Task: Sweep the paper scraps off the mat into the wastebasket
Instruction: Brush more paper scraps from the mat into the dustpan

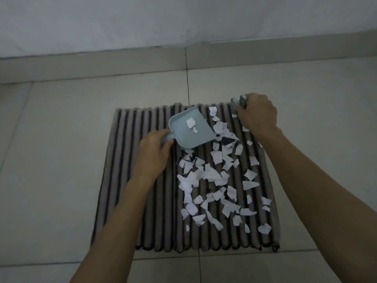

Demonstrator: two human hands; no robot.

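Note:
A ribbed grey and dark striped mat (pixel 130 180) lies on the tiled floor. Several white paper scraps (pixel 212 174) cover its right half. My left hand (pixel 153 154) grips the handle of a light blue dustpan (pixel 189 129), which is tilted over the mat's far middle with two scraps in it. My right hand (pixel 258 113) is closed around a small brush (pixel 238 102) at the mat's far right corner; only the brush's top shows above my fingers. No wastebasket is in view.
Pale floor tiles (pixel 61 139) surround the mat on all sides. A low tiled skirting (pixel 122 62) and a grey wall (pixel 183 21) run along the far side, a short way beyond the mat.

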